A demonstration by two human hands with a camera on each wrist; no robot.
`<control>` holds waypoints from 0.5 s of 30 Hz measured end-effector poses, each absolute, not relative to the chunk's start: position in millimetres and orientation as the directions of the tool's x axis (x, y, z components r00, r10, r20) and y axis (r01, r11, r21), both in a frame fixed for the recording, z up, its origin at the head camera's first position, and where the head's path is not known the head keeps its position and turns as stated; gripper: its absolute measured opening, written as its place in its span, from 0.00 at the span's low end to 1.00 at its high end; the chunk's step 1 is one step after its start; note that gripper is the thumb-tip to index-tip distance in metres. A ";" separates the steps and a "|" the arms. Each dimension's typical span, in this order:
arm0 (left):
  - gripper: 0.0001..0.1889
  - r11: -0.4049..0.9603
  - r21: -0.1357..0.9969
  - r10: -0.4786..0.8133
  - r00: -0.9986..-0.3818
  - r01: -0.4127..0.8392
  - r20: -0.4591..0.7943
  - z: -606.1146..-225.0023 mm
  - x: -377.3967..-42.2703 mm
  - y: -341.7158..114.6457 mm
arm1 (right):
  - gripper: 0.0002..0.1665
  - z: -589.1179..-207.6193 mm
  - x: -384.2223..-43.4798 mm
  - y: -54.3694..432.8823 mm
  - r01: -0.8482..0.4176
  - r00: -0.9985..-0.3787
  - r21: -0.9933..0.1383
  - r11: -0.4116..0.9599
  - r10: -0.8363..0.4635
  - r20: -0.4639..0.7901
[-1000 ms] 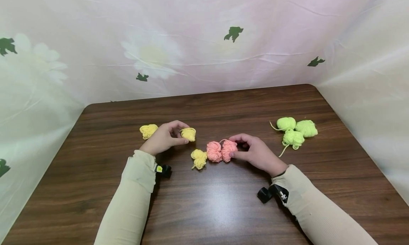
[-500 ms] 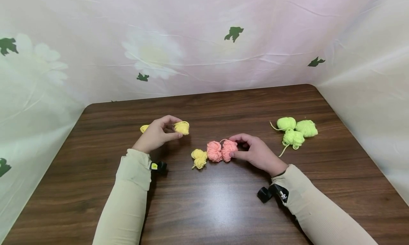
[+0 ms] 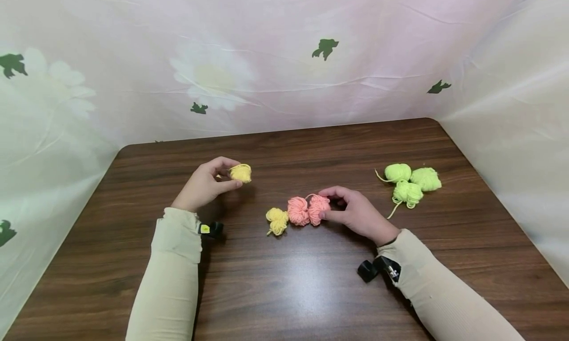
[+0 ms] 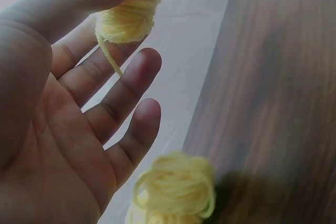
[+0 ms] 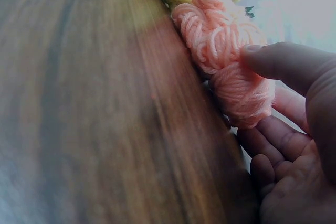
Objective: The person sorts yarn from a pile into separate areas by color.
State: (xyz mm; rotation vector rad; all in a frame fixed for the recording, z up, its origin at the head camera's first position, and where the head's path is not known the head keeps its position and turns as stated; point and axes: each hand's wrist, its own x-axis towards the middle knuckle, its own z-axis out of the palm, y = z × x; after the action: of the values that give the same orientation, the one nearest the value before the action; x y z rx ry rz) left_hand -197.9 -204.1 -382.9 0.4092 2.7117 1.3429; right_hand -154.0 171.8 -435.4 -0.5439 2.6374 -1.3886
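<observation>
My left hand (image 3: 202,183) pinches a small yellow yarn ball (image 3: 241,173) between thumb and fingertips, above the left half of the table; a loose strand (image 4: 109,56) hangs from it in the left wrist view. A second yellow yarn ball (image 4: 176,187) shows below that hand there, but the hand hides it in the head view. My right hand (image 3: 357,215) has thumb and fingers around the right-hand pink yarn ball (image 3: 318,210). Against its left side lies another pink yarn ball (image 3: 298,211), and beside that a yellow yarn bundle (image 3: 277,221).
Three lime-green yarn balls (image 3: 408,194) sit grouped at the right, with loose ends trailing. The brown wood-grain table (image 3: 284,291) ends at a floral cloth backdrop (image 3: 266,59) behind and on both sides. A small black camera (image 3: 367,271) is strapped to the right wrist.
My left hand has carried its yellow yarn ball left and slightly away, covering the yellow ball behind it. The right hand and the pink yarn balls stay where they were.
</observation>
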 end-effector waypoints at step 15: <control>0.24 0.588 0.794 0.123 -0.987 0.155 0.102 -370.9 -188.7 -247.2 | 0.24 -435.1 -154.0 171.8 -0.254 -0.931 -0.816 0.519 -0.361 0.060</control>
State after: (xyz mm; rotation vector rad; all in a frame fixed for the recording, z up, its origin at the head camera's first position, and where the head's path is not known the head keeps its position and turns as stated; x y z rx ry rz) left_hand -188.7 -247.2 -370.9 0.2481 2.8310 1.4209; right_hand -154.0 171.8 -435.1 -0.5360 2.6347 -1.3849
